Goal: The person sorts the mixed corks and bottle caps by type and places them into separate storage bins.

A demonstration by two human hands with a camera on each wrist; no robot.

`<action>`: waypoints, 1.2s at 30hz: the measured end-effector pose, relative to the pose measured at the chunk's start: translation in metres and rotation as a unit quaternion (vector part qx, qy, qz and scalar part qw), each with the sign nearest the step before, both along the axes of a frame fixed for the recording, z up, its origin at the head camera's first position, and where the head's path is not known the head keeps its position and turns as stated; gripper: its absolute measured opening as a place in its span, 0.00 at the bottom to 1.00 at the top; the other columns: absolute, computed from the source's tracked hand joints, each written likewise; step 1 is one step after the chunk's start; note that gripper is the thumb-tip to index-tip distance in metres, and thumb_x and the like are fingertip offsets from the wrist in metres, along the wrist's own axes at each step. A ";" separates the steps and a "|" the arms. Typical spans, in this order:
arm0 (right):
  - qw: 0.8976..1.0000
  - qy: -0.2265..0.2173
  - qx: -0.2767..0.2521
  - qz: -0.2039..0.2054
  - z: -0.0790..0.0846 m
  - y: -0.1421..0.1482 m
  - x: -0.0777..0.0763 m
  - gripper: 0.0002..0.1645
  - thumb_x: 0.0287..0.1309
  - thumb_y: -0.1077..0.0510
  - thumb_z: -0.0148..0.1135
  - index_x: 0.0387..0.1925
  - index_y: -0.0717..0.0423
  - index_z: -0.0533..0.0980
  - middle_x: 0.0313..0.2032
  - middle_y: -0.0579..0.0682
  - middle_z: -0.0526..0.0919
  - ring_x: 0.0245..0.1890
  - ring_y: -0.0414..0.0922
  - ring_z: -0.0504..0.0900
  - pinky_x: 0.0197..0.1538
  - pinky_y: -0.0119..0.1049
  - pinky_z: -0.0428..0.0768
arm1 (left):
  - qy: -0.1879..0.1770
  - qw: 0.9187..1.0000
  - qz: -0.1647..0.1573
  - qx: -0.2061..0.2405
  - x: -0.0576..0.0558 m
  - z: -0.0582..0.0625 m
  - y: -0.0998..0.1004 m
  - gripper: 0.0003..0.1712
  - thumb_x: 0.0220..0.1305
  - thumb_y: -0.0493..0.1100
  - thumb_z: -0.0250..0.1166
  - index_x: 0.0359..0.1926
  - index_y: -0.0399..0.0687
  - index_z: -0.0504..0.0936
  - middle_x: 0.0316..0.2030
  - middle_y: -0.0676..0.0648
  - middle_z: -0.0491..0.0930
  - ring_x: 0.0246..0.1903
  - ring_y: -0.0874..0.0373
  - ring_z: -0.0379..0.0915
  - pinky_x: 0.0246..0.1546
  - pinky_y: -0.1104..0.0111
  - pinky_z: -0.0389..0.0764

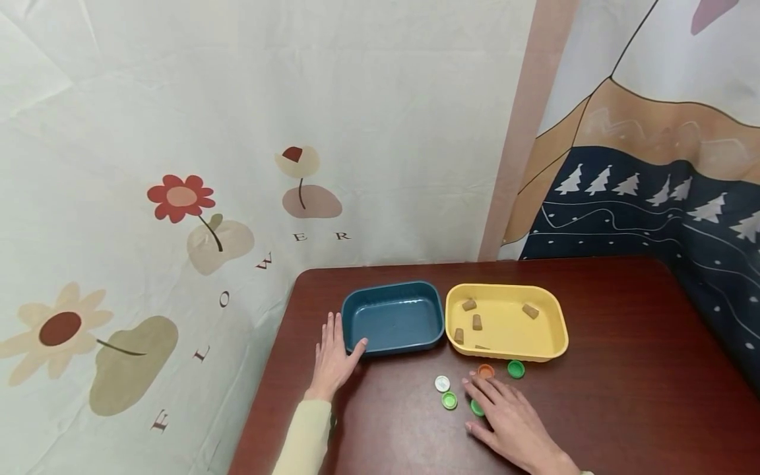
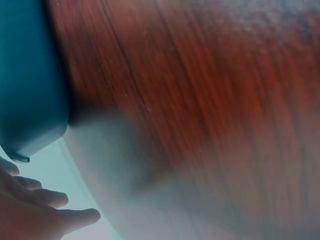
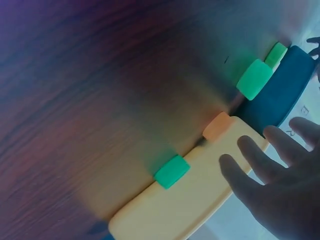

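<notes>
My left hand (image 1: 335, 363) lies at the left front corner of a blue rectangular tray (image 1: 392, 323), its fingers extended along the tray's left side and the thumb at the front rim. Over the bottle caps in front of a yellow tray (image 1: 510, 333) hovers my right hand (image 1: 510, 419), fingers spread and loosely bent, nothing held. A green cap (image 1: 477, 408) is partly hidden beneath its fingers. An orange cap (image 1: 486, 371) sits just beyond the fingertips, with another green cap (image 3: 171, 171) beside the yellow tray. To the left are a white cap (image 1: 442, 384) and a light green cap (image 1: 449, 400).
Several brown cork-like pieces (image 1: 530, 311) lie in the yellow tray, which stands right beside the blue one. The dark red wooden table (image 1: 617, 369) backs onto a pale printed wall cloth (image 1: 404, 132), with a dark tree-patterned cloth (image 1: 600, 224) on the right.
</notes>
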State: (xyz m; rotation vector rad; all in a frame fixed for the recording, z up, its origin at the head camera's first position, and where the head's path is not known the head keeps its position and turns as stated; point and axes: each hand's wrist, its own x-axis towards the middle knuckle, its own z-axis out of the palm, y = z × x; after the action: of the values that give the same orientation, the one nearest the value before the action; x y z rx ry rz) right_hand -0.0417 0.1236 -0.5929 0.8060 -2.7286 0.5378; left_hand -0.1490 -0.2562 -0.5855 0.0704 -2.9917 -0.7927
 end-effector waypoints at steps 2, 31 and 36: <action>0.999 -0.029 0.026 0.000 0.000 -0.002 0.000 0.43 0.54 0.37 0.75 0.68 0.51 0.77 0.69 0.54 0.76 0.64 0.57 0.76 0.55 0.63 0.77 | 0.001 1.000 0.002 -0.002 0.002 0.000 0.000 0.58 0.70 0.71 0.57 0.83 0.43 0.44 0.82 0.39 0.42 0.79 0.34 0.41 0.70 0.31 0.51; 0.994 0.030 0.104 0.012 -0.006 -0.005 -0.002 0.16 0.53 0.56 0.77 0.45 0.44 0.87 0.47 0.45 0.83 0.51 0.54 0.80 0.50 0.60 0.76 | 0.044 0.999 0.014 0.018 0.031 0.005 -0.008 0.54 0.72 0.62 0.61 0.82 0.40 0.47 0.82 0.38 0.45 0.78 0.34 0.44 0.72 0.36 0.53; 0.995 0.059 0.085 0.012 -0.009 -0.004 -0.003 0.15 0.48 0.58 0.79 0.40 0.46 0.87 0.44 0.46 0.83 0.49 0.54 0.80 0.51 0.63 0.76 | 0.038 0.999 0.016 0.014 0.030 0.005 -0.008 0.53 0.72 0.63 0.60 0.82 0.40 0.47 0.82 0.38 0.46 0.78 0.34 0.45 0.72 0.36 0.53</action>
State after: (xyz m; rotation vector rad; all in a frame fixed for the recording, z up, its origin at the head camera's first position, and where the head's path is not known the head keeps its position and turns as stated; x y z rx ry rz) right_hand -0.0451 0.1194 -0.6022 0.8827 -2.6843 0.2570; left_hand -0.1186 -0.2639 -0.5802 0.0872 -2.9006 -0.8151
